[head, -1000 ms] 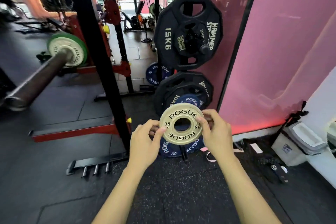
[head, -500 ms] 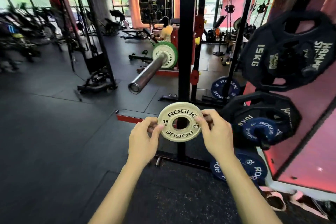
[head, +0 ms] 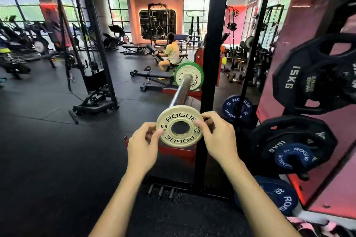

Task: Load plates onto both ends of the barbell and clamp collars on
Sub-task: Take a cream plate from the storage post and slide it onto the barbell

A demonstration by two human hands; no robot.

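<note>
both hands (head: 143, 144) grip sm plate (head: 180, 126), by barbell (head: 182, 88)

Small plate (head: 180, 126): cream, black "ROGUE" text
Bar plate (head: 189, 76): green rim, cream face
Rack plates (head: 236, 107): blue, white text
Floor (head: 48, 150): black

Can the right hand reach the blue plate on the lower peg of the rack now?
Probably not yet. The right hand pinches the small white plate together with the left hand, so its grip is taken, though nothing blocks the way to the blue plate.
</note>
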